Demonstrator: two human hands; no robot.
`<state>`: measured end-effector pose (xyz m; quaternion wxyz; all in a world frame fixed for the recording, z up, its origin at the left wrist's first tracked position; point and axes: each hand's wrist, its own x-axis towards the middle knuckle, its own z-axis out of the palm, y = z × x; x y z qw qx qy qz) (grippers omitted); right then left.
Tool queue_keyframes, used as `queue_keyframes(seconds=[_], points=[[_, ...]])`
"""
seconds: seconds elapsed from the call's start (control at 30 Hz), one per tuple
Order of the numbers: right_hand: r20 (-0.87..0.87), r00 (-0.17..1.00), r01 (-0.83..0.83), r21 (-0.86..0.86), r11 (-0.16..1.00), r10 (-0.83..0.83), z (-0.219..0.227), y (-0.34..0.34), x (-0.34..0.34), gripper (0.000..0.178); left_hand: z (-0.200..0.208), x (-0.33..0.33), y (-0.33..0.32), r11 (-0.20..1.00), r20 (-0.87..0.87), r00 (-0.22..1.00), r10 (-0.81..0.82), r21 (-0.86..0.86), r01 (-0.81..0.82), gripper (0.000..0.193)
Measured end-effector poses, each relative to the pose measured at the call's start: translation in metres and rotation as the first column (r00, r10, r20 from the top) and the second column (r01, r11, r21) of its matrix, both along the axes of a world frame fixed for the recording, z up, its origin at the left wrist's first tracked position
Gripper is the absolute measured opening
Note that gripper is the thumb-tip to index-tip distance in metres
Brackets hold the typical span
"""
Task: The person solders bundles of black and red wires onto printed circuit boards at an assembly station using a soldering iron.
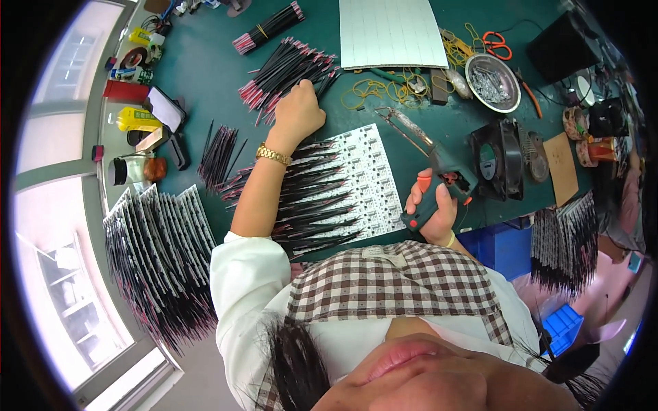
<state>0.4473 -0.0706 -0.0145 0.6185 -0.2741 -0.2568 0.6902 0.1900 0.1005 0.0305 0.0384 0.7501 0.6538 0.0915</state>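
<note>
My left hand [299, 109], with a gold watch at the wrist, is curled at the near edge of a loose pile of black wires [291, 68] with red and pink ends. Its fingertips are hidden, so what they pinch does not show. In my right hand [442, 216] is a green and black pistol-shaped soldering gun [449, 168] with an orange trigger, its tip pointing up and left. Below that tip lies a white panel of small circuit boards [373, 181]. Rows of black wires [312, 198] cover its left part, under my left forearm.
A smaller wire bunch [218, 154] lies left, near stacked wired panels [161, 233]. Behind are a banded wire bundle [269, 29] and a white ribbed sheet [392, 34]. At right stand a metal bowl [492, 82], a black fan [497, 161] and orange-handled scissors [497, 45].
</note>
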Motion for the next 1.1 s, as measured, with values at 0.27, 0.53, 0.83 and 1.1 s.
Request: queue_keyframes(seconds=[0.27,0.53,0.83,1.1], points=[[-0.073,0.995,0.067,0.007,0.998,-0.067,0.006,-0.002,-0.014,0.038,-0.002,-0.035,-0.001,0.999,0.044,0.999,-0.004,0.052,0.001,0.024],[-0.001,0.991,0.137,0.040,0.990,-0.137,0.019,-0.014,-0.033,0.043,0.046,-0.101,-0.032,0.962,0.964,0.114,-0.242,0.253,-0.103,0.011],[0.068,0.995,0.070,0.088,0.994,-0.076,0.019,-0.029,-0.053,0.042,0.045,-0.114,-0.051,0.900,0.921,0.091,-0.379,0.390,-0.195,0.014],[0.041,0.998,0.038,0.073,0.997,-0.041,0.008,-0.021,-0.052,0.045,0.022,-0.103,-0.036,0.904,0.919,0.006,-0.394,0.388,-0.180,0.014]])
